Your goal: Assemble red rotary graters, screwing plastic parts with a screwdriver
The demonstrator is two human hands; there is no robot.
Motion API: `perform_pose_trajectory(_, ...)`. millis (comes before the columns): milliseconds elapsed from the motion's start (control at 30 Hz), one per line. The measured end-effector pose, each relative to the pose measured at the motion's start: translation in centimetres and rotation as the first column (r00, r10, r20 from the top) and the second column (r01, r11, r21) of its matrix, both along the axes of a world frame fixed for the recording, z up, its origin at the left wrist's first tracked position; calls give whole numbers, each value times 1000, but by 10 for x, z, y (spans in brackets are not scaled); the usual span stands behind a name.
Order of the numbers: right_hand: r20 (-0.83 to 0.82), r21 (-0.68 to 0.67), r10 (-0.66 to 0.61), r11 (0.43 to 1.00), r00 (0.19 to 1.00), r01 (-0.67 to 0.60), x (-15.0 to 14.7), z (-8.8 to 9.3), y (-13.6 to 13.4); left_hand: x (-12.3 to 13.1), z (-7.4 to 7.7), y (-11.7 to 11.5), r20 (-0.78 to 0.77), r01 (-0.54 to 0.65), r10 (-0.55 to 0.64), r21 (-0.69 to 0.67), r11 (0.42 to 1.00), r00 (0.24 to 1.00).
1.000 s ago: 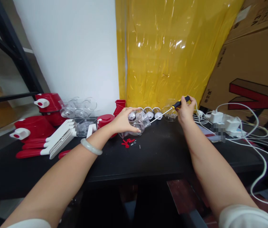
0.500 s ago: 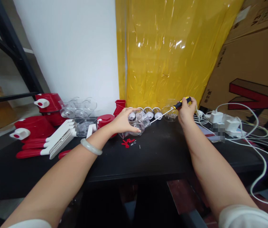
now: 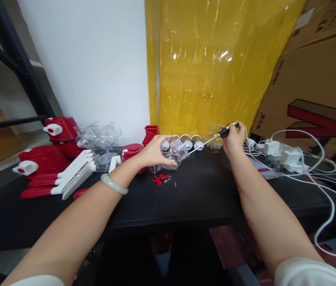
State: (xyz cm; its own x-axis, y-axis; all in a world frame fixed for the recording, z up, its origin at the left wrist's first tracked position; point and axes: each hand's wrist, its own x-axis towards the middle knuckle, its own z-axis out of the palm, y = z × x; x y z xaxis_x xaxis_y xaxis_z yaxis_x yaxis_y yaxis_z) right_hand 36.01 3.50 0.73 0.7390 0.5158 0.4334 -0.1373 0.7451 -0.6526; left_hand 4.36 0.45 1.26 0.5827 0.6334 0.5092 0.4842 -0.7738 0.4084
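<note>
My left hand (image 3: 155,151) is closed around a clear plastic part (image 3: 172,159) with rounded cups, held low over the black table. My right hand (image 3: 233,139) grips the black and yellow handle of a screwdriver (image 3: 223,131). Its thin metal shaft slants down to the left, and the tip meets the right end of the clear part. Just below my left hand lie small red pieces (image 3: 158,180) and a few tiny pale bits (image 3: 175,184). Behind the clear part stand several drums with white ends (image 3: 187,143).
Red housings with white knobs (image 3: 41,161), white parts with red handles (image 3: 75,172) and more clear plastic parts (image 3: 98,137) fill the left. On the right are white chargers with cables (image 3: 289,155) and a phone-like device (image 3: 264,169). A yellow plastic curtain (image 3: 215,71) and a large carton (image 3: 313,79) rise behind.
Both hands stay nearly in place. The screwdriver handle and the fingers of my right hand have shifted very slightly; the tip remains at the clear part.
</note>
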Motion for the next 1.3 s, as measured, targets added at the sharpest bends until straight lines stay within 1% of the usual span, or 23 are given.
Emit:
perform_pose_trajectory(67,-15,-11,44,999,999,-44,0,1,-2,0,0,0,1,-3,3,1,1000,1000)
perform_pose_trajectory(133,-31,-34,50,998,998,-52,1,1,-2,-1,-1,1,-2,-3,3,1,1000,1000)
perform_pose_trajectory(200,-23,-57,9,998,1000,-10,3,-1,-2,-1,-1,2,-3,-1,1,7,1000,1000)
perform_pose_trajectory(300,15,-72,-86,994,996,86,7,-3,-1,-1,-2,2,-1,3,-3,15,1000,1000)
perform_pose_trajectory(333,14,-73,-93,993,996,94,7,-3,-1,-1,-2,2,-1,1,-1,14,1000,1000)
perform_pose_trajectory(367,-1,-76,-81,994,997,80,7,-3,-2,-1,-2,2,-2,-3,3,10,1000,1000)
perform_pose_trajectory(500,-76,-81,40,996,996,-46,6,2,-4,-2,-1,2,1,-15,15,3,1000,1000)
perform_pose_trajectory(567,-73,-78,50,995,996,-55,4,3,-5,-2,-1,3,2,-13,13,5,1000,1000)
perform_pose_trajectory(700,-19,-83,17,996,1000,-19,2,2,-4,-2,-1,3,-1,-2,2,21,1000,1000)
perform_pose_trajectory(833,71,-104,-73,991,995,80,6,-3,-2,-2,-1,4,-4,5,-5,17,1000,1000)
perform_pose_trajectory(900,82,-108,-93,989,992,101,9,-5,-1,-2,-1,3,-5,7,-7,17,1000,1000)
perform_pose_trajectory(967,57,-101,-72,992,996,77,11,-5,0,-1,-1,3,-8,4,-4,15,1000,1000)
perform_pose_trajectory(1100,-45,-81,10,997,999,-14,9,-1,-1,-1,0,2,-20,-5,5,-3,1000,1000)
perform_pose_trajectory(1167,-50,-71,47,996,998,-50,7,1,-2,-1,0,1,-22,-4,4,-5,1000,1000)
perform_pose_trajectory(1233,-34,-59,48,997,998,-50,6,1,-3,-1,0,0,-22,0,0,-2,1000,1000)
perform_pose_trajectory(1300,-12,-58,23,998,1000,-24,4,0,-3,0,0,0,-23,2,-2,-1,1000,1000)
